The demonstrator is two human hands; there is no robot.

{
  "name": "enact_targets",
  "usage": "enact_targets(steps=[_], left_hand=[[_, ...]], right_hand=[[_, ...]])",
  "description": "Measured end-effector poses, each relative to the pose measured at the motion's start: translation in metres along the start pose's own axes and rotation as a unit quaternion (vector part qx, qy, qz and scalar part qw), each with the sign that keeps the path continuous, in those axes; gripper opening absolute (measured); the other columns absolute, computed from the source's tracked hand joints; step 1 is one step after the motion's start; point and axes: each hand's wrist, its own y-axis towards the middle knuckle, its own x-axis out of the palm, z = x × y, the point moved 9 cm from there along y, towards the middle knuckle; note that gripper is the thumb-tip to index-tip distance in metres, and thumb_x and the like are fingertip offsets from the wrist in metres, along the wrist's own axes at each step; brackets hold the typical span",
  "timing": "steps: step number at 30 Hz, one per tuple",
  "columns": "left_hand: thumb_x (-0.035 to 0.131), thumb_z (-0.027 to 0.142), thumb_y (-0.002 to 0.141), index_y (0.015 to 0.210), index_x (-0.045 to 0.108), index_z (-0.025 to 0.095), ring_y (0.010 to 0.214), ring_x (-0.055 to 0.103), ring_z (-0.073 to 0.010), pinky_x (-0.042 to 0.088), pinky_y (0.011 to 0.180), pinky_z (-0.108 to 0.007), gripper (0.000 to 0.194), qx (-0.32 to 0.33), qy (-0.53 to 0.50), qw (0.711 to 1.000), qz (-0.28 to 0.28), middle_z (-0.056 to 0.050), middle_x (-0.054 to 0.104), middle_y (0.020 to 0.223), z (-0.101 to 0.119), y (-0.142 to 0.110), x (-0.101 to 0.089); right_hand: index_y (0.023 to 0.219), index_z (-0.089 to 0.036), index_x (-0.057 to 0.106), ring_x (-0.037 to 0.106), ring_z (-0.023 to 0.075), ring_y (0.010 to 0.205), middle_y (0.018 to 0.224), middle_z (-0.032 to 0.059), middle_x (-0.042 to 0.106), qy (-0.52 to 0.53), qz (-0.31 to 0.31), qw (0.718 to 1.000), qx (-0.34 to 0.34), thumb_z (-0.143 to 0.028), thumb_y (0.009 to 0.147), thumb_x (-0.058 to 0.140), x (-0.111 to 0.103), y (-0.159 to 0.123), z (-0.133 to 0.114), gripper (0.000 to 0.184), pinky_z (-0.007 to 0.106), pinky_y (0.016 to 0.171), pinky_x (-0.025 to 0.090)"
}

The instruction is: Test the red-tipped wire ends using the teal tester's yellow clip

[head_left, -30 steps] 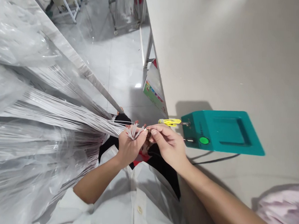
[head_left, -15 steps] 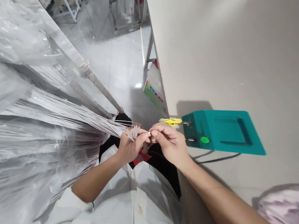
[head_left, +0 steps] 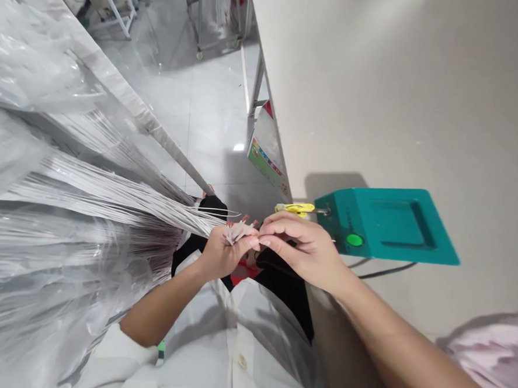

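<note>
Wires (head_left: 162, 198) clamped in left hand (head_left: 218, 255) fan wider than before; whether right hand (head_left: 306, 249) grips, I cannot tell.

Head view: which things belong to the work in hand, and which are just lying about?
Work in hand:
white wire bundle, held in the left hand, with the right hand at its thumb
teal device, perhaps: nearby, not visibly held

Apparently lying about:
pink cloth
printed box
</note>
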Motion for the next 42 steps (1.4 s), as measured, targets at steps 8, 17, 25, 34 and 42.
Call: enact_targets(steps=[8, 17, 25, 34, 42], left_hand=[[0.067, 0.04, 0.072, 0.068, 0.062, 0.013, 0.036, 0.03, -0.0009, 0.019, 0.038, -0.019, 0.028, -0.062, -0.221, 0.973, -0.007, 0.003, 0.056, 0.055, -0.025, 0.001, 0.007], [0.069, 0.037, 0.07, 0.07, 0.064, 0.013, 0.034, 0.03, -0.0007, 0.022, 0.038, -0.018, 0.024, -0.086, -0.26, 0.959, 0.074, 0.004, 0.052, 0.048, -0.035, 0.001, 0.015], [0.06, 0.038, 0.078, 0.073, 0.065, 0.013, 0.036, 0.035, -0.0039, 0.028, 0.04, -0.018, 0.025, -0.025, -0.081, 0.992, 0.089, 0.007, 0.042, 0.038, -0.018, -0.004, 0.005], [0.058, 0.033, 0.079, 0.062, 0.057, 0.014, 0.035, 0.033, -0.0038, 0.028, 0.039, -0.018, 0.026, -0.056, -0.031, 0.985, 0.16, 0.007, 0.039, 0.037, -0.014, -0.008, 0.001], [0.059, 0.037, 0.08, 0.079, 0.063, 0.014, 0.035, 0.034, -0.0016, 0.024, 0.035, -0.017, 0.024, -0.032, -0.041, 0.982, 0.18, 0.002, 0.06, 0.058, -0.015, -0.006, -0.011]], right_hand=[[0.069, -0.021, 0.071, 0.057, 0.0076, 0.051, 0.077, 0.0007, 0.06, 0.294, 0.07, 0.938, 0.167, -0.033, 0.068, 0.074, 0.02, -0.012, 0.044, 0.012, 0.02, 0.042, 0.043], [0.07, -0.02, 0.068, 0.053, 0.0083, 0.052, 0.068, -0.0002, 0.062, 0.223, 0.171, 0.946, 0.163, -0.033, 0.073, 0.069, 0.007, -0.021, 0.047, 0.013, 0.023, 0.049, 0.046], [0.082, -0.018, 0.06, 0.06, 0.0137, 0.068, 0.076, 0.0047, 0.065, -0.24, 0.157, 0.951, -0.112, -0.017, 0.084, 0.052, -0.002, -0.021, -0.004, 0.008, 0.025, 0.06, 0.047], [0.079, -0.016, 0.059, 0.06, 0.0146, 0.065, 0.077, 0.0063, 0.065, -0.388, 0.048, 0.903, -0.18, -0.017, 0.084, 0.046, 0.012, -0.018, -0.012, 0.013, 0.025, 0.058, 0.044], [0.096, -0.018, 0.06, 0.063, 0.0189, 0.087, 0.089, 0.0084, 0.066, -0.249, 0.144, 0.954, -0.082, -0.021, 0.085, 0.05, -0.009, -0.019, 0.0, 0.014, 0.03, 0.071, 0.051]])
